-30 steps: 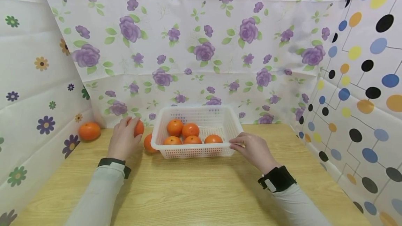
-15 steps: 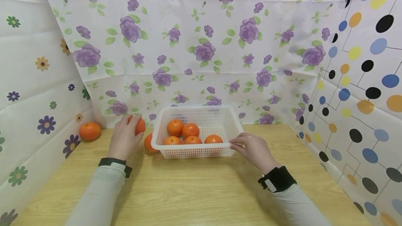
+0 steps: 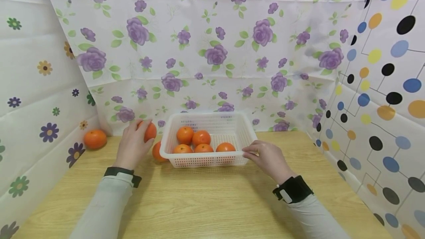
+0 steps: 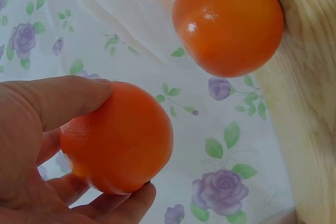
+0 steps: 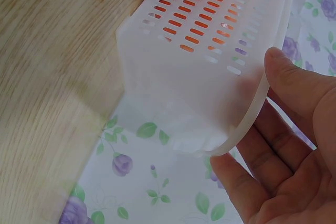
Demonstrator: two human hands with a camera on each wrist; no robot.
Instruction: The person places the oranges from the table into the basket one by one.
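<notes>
My left hand (image 3: 130,145) grips a round orange fruit, a mandarin by its look (image 4: 123,137), with thumb on one side and fingers curled round the other. Just left of the white plastic basket (image 3: 206,160), a second mandarin (image 4: 228,22) rests on the table beside the basket wall. Several mandarins (image 3: 201,138) lie inside the basket, mostly in its left half. At the basket's front right corner my right hand (image 3: 267,158) pinches the rim (image 5: 251,116) between thumb and fingers.
Another mandarin (image 3: 94,139) lies at the far left, by the flower-printed side sheet. The wooden table (image 3: 199,202) ends at a rose-patterned sheet (image 3: 212,47) behind the basket. A dotted sheet (image 3: 382,95) hangs on the right.
My left hand has lifted slightly and shifted a little right with the mandarin, showing more of the fruit. The right hand and the basket have stayed put.
</notes>
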